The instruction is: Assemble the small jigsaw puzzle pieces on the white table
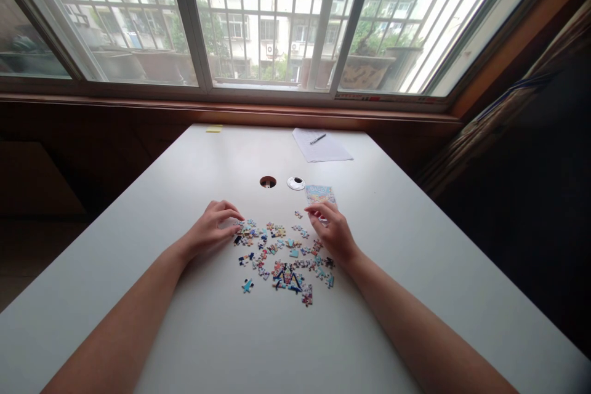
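Loose jigsaw pieces (272, 246) lie scattered on the white table between my hands. At the left side of the pile, my left hand (215, 223) has its fingers curved and thumb apart, with the tips at several pieces; whether they touch is unclear. My right hand (335, 234) hovers over the right side, thumb and forefinger apart, and no piece shows in it. Just left of its fingertips lies a single piece (298, 214). Nearer me is a joined cluster (287, 277) with dark blue lines. A colourful picture sheet (319, 192) is partly hidden behind my right hand.
The white table (231, 345) reaches the window sill. It has a round cable hole (268, 182), with a round cover (296, 183) beside it. Farther back are a paper sheet (325, 149), a pen (318, 139) and a yellow slip (214, 129). A curtain (503, 104) hangs at right.
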Available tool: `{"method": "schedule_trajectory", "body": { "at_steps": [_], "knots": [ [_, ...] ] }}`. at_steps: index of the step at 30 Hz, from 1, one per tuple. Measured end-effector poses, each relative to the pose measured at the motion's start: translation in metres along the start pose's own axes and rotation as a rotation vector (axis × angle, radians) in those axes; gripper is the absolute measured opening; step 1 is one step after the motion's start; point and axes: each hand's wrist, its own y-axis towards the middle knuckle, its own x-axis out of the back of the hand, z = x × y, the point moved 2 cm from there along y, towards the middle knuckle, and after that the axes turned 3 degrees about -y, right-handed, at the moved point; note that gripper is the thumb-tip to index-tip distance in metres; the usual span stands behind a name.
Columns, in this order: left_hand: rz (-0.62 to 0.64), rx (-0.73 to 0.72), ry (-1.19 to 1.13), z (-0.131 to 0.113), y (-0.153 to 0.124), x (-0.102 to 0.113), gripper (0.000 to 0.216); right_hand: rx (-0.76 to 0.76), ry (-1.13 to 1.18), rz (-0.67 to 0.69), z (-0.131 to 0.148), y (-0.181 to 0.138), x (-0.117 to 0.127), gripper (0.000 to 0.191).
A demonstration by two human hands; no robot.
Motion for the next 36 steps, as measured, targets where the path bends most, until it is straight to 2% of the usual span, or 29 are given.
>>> {"method": "schedule_trajectory", "body": {
  "at_steps": [8,19,29,36],
  "knots": [
    [0.050,-0.044,0.037,-0.005,0.001,-0.002,0.019,-0.028,0.019,-0.042,-0.004,0.000,0.006,0.018],
    [-0.006,-0.033,0.023,-0.003,0.000,-0.004,0.015,-0.081,0.048,-0.037,-0.004,0.002,0.007,0.017],
    [0.069,-0.103,0.073,-0.012,-0.001,-0.003,0.022,-0.099,0.075,-0.016,-0.007,0.004,0.005,0.017],
    [0.087,-0.095,0.076,-0.016,0.001,-0.006,0.015,-0.110,0.081,-0.008,-0.007,0.007,0.003,0.019]
  ]
}}
